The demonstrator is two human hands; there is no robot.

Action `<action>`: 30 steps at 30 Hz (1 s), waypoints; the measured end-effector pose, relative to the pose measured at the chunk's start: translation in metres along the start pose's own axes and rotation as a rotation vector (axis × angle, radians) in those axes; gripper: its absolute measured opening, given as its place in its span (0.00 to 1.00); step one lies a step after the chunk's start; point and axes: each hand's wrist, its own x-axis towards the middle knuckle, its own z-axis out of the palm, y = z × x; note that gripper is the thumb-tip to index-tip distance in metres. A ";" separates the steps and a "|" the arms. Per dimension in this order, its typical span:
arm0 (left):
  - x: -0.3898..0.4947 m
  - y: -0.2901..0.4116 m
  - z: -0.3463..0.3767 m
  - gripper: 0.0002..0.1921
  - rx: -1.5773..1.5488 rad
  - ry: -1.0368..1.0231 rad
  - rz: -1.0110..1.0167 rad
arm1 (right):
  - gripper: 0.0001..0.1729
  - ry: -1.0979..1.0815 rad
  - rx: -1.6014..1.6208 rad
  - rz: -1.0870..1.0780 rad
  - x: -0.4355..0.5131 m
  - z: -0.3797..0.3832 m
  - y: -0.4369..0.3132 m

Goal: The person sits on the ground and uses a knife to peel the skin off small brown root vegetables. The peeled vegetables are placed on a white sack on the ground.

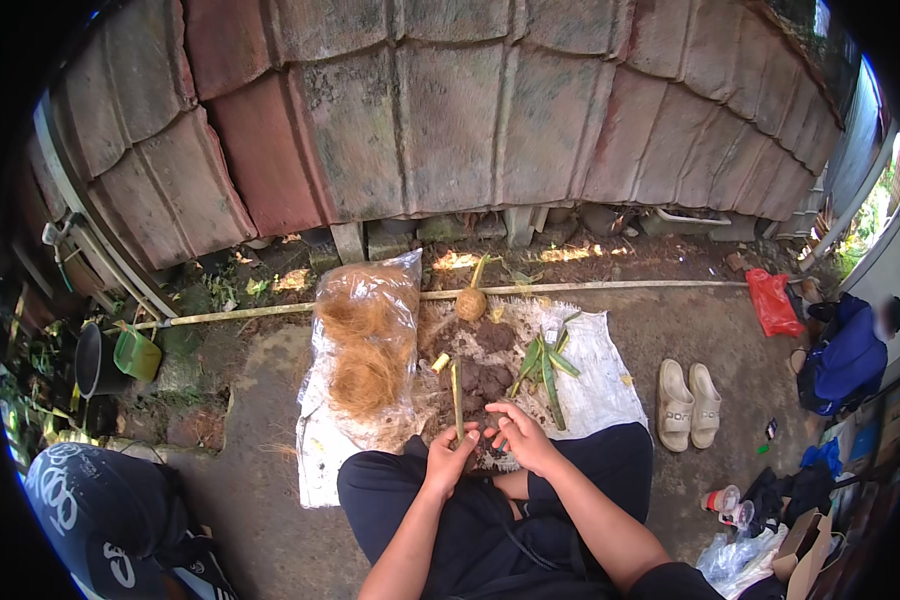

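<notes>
My left hand (448,459) grips the lower end of a long green snake plant leaf (457,401), which stands nearly upright. Close beside it is my right hand (523,439), fingers partly curled; a small bluish thing shows at them, too small to tell whether it is held. Beyond my hands, dark moist soil (484,381) lies in clumps on a white woven sack (600,375). Several snake plant leaves (547,371) rest right of the soil. A small yellow roll (440,362) lies to its left. Farther back sits a fibre-wrapped ball (470,304) with a leaf rising from it.
A clear plastic bag of brown coconut fibre (367,337) lies left. Behind runs a long pole (607,286) below roof tiles (450,127). Beige slides (675,405) stand right. One person (105,510) is at lower left, another (847,352) at far right near a red bag (774,304).
</notes>
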 end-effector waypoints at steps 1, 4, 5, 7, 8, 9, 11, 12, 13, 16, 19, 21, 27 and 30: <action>-0.004 0.001 0.001 0.14 -0.008 -0.012 -0.033 | 0.19 -0.015 -0.092 -0.030 -0.004 0.002 -0.005; -0.011 -0.005 -0.004 0.15 0.097 -0.064 0.000 | 0.20 -0.027 -0.251 -0.088 -0.018 0.009 -0.014; -0.012 -0.007 -0.004 0.15 0.124 -0.086 0.027 | 0.20 -0.029 -0.306 -0.102 -0.022 0.010 -0.016; -0.021 -0.002 -0.003 0.14 0.091 -0.110 0.008 | 0.21 -0.039 -0.375 -0.143 -0.030 0.013 -0.021; -0.025 0.001 -0.004 0.14 0.053 -0.125 -0.025 | 0.21 -0.055 -0.388 -0.132 -0.035 0.014 -0.024; -0.029 0.002 -0.005 0.14 0.010 -0.138 -0.057 | 0.22 -0.075 -0.405 -0.119 -0.040 0.013 -0.030; -0.034 -0.002 -0.004 0.13 0.039 -0.113 -0.022 | 0.22 -0.083 -0.452 -0.065 -0.046 0.012 -0.034; -0.034 -0.004 -0.004 0.13 0.058 -0.101 -0.003 | 0.21 -0.084 -0.472 -0.041 -0.048 0.011 -0.037; -0.033 -0.007 -0.006 0.13 0.075 -0.098 0.007 | 0.21 -0.074 -0.569 -0.043 -0.051 0.009 -0.039; -0.033 -0.012 -0.006 0.12 0.110 -0.087 0.043 | 0.18 -0.052 -0.769 -0.007 -0.062 0.005 -0.058; -0.033 -0.012 -0.005 0.12 0.153 -0.065 0.042 | 0.19 -0.068 -0.851 -0.138 -0.059 0.008 -0.041; -0.033 -0.012 -0.007 0.11 0.148 -0.063 0.061 | 0.19 -0.038 -0.848 -0.147 -0.062 0.015 -0.037; -0.033 -0.013 -0.009 0.09 0.127 -0.101 0.022 | 0.18 -0.052 -0.887 -0.156 -0.063 0.020 -0.041; -0.033 -0.013 -0.008 0.09 0.148 -0.118 0.041 | 0.16 -0.079 -0.960 -0.119 -0.064 0.021 -0.046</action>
